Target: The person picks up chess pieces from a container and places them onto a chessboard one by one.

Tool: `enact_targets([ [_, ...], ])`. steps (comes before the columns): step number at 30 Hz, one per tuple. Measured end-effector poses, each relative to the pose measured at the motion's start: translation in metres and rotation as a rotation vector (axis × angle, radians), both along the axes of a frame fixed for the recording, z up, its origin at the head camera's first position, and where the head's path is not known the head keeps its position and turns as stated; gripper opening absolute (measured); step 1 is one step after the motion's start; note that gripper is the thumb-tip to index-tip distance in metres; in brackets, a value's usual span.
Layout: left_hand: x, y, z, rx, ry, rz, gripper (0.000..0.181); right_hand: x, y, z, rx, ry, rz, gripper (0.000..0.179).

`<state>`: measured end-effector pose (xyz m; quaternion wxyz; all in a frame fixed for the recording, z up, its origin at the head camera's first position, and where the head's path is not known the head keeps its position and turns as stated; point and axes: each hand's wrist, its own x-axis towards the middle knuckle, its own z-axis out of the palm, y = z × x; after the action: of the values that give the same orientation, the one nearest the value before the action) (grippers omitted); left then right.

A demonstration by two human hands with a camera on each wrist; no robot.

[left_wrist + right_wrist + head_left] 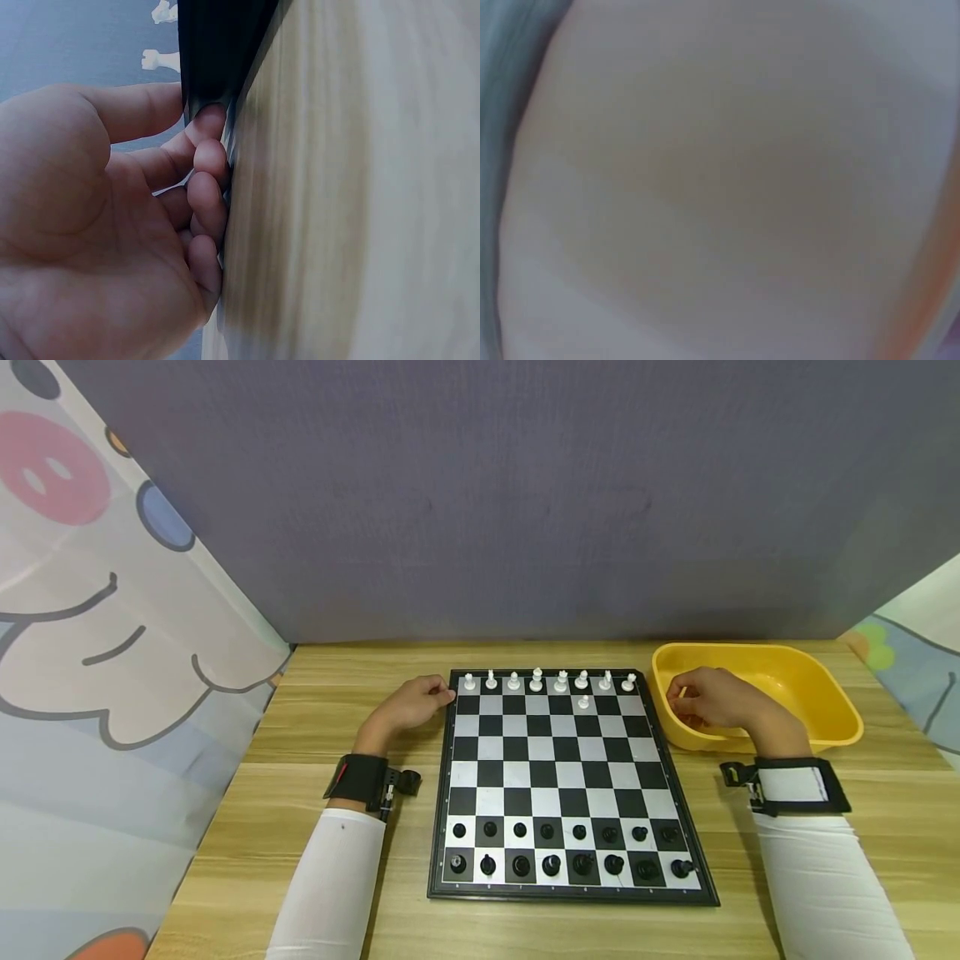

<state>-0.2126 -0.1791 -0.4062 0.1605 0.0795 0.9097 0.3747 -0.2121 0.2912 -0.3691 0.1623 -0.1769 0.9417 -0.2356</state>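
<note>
A black-and-white chessboard (528,772) lies on the table between the two hands. My left hand (415,700) is at the board's far left corner; in the left wrist view, thumb and fingers pinch its black edge (221,52). My right hand (711,697) reaches into the yellow basin (813,702), fingers bent down by the wall nearest the board. I cannot tell whether those fingers hold anything. White chess pieces (537,681) line the far row, with one white pawn (583,702) in front. Two rows of black chess pieces (551,865) stand on the near side.
The wooden table (300,852) surrounds the board. A grey panel (480,527) rises behind the table's far edge. Cartoon-printed cloth (135,710) hangs on the left, with more on the right. The right wrist view is a pale blur.
</note>
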Motion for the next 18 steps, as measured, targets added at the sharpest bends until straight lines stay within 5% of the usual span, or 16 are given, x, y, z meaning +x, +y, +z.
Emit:
enact_targets([
  [10, -0.0003, 0.0003, -0.0001, 0.0, -0.003, -0.001, 0.025, -0.0018, 0.0024, -0.0019, -0.017, -0.043, -0.025, 0.005],
  [18, -0.001, -0.0001, 0.0002, 0.0, -0.001, -0.004, 0.025, -0.0009, 0.0019, 0.0033, -0.011, -0.039, -0.06, 0.016],
])
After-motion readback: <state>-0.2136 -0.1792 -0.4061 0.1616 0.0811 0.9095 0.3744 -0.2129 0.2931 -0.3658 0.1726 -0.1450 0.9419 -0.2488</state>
